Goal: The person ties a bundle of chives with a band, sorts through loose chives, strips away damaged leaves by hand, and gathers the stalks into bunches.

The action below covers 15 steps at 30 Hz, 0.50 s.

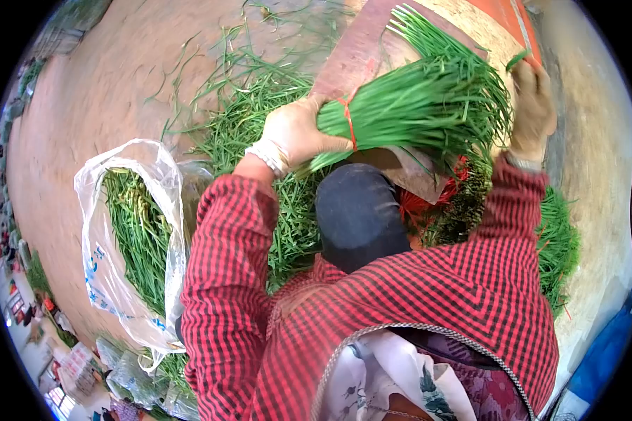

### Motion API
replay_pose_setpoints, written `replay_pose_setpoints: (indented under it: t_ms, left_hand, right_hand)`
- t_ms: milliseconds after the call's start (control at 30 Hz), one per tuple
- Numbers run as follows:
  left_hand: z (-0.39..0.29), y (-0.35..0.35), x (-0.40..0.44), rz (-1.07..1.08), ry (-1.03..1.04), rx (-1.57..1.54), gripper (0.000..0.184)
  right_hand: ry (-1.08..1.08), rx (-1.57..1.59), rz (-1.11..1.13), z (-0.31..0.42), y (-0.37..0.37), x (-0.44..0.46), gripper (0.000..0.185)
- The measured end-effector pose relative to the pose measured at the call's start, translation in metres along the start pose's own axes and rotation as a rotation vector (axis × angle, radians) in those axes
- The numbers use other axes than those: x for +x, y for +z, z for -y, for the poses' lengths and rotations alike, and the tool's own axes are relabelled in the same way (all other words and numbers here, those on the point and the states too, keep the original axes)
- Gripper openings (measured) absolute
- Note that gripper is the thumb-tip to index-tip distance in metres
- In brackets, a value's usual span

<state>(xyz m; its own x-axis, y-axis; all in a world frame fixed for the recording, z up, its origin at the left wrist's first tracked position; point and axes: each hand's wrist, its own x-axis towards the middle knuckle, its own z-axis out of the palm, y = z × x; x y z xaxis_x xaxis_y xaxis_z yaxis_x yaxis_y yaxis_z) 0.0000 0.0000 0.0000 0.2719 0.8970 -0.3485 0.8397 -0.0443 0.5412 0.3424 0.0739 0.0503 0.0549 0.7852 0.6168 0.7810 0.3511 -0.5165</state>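
My left hand is closed around a bunch of green chives near its red tie. The bunch lies sideways, its loose leaf tips fanning out to the right. Just beyond those tips is my right hand, raised and blurred by motion. A small bit of green leaf shows at its fingertips; whether the fingers grip it is unclear. Behind the bunch, more chives with pale stem ends lie on a reddish board.
Loose chive leaves are heaped on the floor to the left. Beside my left sleeve stands a clear plastic bag of chives. Red ties lie near my dark-covered knee. More chives are at the right.
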Motion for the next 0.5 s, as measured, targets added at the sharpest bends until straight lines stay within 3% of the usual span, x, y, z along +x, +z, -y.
replay_pose_setpoints:
  t_ms: [33, 100, 133, 167, 200, 233, 300, 333, 367, 433, 500]
  left_hand:
    - [0.002, -0.004, 0.001, 0.047, -0.026, -0.162, 0.079]
    - [0.014, -0.006, 0.0, 0.09, -0.073, -0.324, 0.079]
    - [0.021, -0.002, 0.0, 0.078, -0.023, -0.587, 0.077]
    - [0.025, 0.002, -0.001, 0.068, 0.035, -0.857, 0.075]
    - [0.009, -0.014, -0.012, 0.117, -0.037, -1.063, 0.074]
    - [0.001, -0.024, -0.019, 0.108, -0.045, -1.064, 0.074]
    - [-0.01, -0.036, -0.032, -0.004, 0.1, -1.153, 0.076]
    - [-0.018, -0.041, -0.037, -0.013, 0.093, -1.156, 0.076]
    - [-0.026, -0.045, -0.04, -0.077, 0.189, -1.183, 0.079]
    - [-0.037, -0.045, -0.041, -0.216, 0.36, -1.186, 0.089]
    - [-0.034, -0.027, -0.028, -0.367, 0.533, -1.016, 0.092]
  right_hand:
    - [0.15, 0.38, -0.009, 0.008, -0.008, -0.007, 0.035]
    - [0.417, 0.841, 0.634, 0.047, -0.028, -0.043, 0.023]
    - [0.667, 0.909, 1.016, 0.062, -0.026, -0.062, 0.021]
    - [0.735, 0.766, 1.298, 0.086, -0.016, -0.074, 0.021]
    - [0.473, 0.687, 1.29, 0.082, 0.002, -0.105, 0.024]
    - [0.55, 0.76, 1.329, 0.084, 0.011, -0.113, 0.033]
    - [0.499, 1.049, 1.113, 0.092, 0.025, -0.113, 0.046]
    - [0.701, 1.272, 0.951, 0.11, 0.03, -0.116, 0.059]
    - [0.693, 1.273, 0.958, 0.118, 0.036, -0.113, 0.059]
    - [0.088, 1.232, 0.716, 0.126, 0.048, -0.1, 0.067]
    - [-0.036, 1.123, 0.753, 0.123, 0.054, -0.089, 0.07]
